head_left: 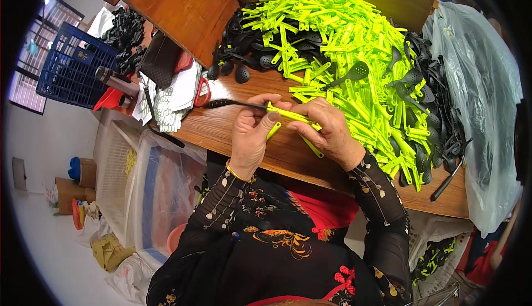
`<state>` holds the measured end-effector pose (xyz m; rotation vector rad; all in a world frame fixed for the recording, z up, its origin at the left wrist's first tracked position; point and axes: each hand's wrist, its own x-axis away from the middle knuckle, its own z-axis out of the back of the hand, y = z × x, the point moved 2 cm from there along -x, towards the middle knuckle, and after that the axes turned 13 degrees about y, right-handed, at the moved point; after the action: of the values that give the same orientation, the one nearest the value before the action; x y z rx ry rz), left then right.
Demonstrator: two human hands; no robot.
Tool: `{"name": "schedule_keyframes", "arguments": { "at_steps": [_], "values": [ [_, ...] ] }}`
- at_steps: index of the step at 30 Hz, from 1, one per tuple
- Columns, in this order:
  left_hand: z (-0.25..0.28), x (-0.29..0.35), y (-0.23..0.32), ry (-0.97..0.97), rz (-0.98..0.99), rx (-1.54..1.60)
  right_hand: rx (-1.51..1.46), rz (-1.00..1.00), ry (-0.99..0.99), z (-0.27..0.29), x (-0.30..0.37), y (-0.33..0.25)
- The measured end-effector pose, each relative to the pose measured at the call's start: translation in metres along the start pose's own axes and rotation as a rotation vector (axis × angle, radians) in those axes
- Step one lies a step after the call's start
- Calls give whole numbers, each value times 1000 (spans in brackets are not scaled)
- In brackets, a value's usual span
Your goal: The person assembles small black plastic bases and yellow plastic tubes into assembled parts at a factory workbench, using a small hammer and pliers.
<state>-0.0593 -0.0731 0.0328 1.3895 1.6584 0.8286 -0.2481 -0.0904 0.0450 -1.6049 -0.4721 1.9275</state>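
Spoon and green handle lie between the fingertips I watch: left hand pinching the join, right hand pinching near the far end. Uneven squeezing could twist them apart.

Blue crate, brown cardboard box

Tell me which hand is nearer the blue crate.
Left. The left hand lies right of the crate, past the papers; the right hand is farther right, beside the green handles.
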Motion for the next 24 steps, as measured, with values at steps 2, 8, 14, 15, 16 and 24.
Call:
{"name": "schedule_keyframes", "arguments": {
  "at_steps": [2, 8, 14, 15, 16, 24],
  "values": [
    [3, -1, -2, 43, 25, 36, -6, -54, -13, -2, 1, 0],
    [4, 7, -5, 53, 52, 43, 58, -14, -72, 3, 2, -5],
    [18, -6, -11, 127, 5, 15, -64, -291, -219, 0, 1, 11],
    [24, -11, -9, 158, 0, 68, -126, -357, -207, 0, 7, 20],
    [38, -16, -2, 232, -14, 19, -13, -310, -224, -1, 7, 23],
    [140, -18, 23, 427, 206, -328, 352, 238, -438, -40, 24, 16]
  ]
}}
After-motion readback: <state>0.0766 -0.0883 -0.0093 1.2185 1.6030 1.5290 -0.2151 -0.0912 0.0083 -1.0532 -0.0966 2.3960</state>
